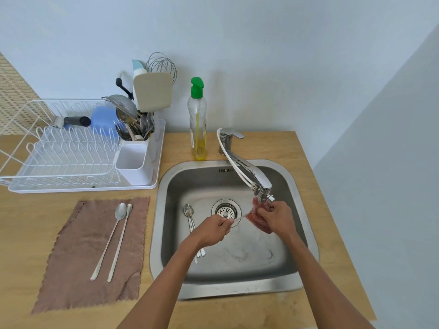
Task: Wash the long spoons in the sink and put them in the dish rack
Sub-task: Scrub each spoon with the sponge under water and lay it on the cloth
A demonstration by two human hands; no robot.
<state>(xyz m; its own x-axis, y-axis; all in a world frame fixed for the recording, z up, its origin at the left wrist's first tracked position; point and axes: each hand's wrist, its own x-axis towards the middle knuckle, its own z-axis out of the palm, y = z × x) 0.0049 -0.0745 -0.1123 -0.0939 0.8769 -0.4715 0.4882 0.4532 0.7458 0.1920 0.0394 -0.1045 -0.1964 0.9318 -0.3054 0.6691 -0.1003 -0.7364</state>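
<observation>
Through the head camera, our left hand [213, 230] held a pinching grip on a slim silver long spoon [238, 218] above the stainless steel sink [156, 233]. Our right hand [276, 216] had its grip curled round a red mesh scrubber [257, 219] at the spoon's tip. Other sink spoons [189, 213] lay in the basin, and two cloth spoons [114, 238] rested on the brown cloth [71, 269] near the white wire dish rack [59, 157].

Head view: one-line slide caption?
Left hand holds a long spoon; right hand grips a red mesh scrubber round its far end, below the faucet.

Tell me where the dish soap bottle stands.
Head view: the soap bottle stands upright on the counter behind the sink, between dish rack and faucet.
</observation>
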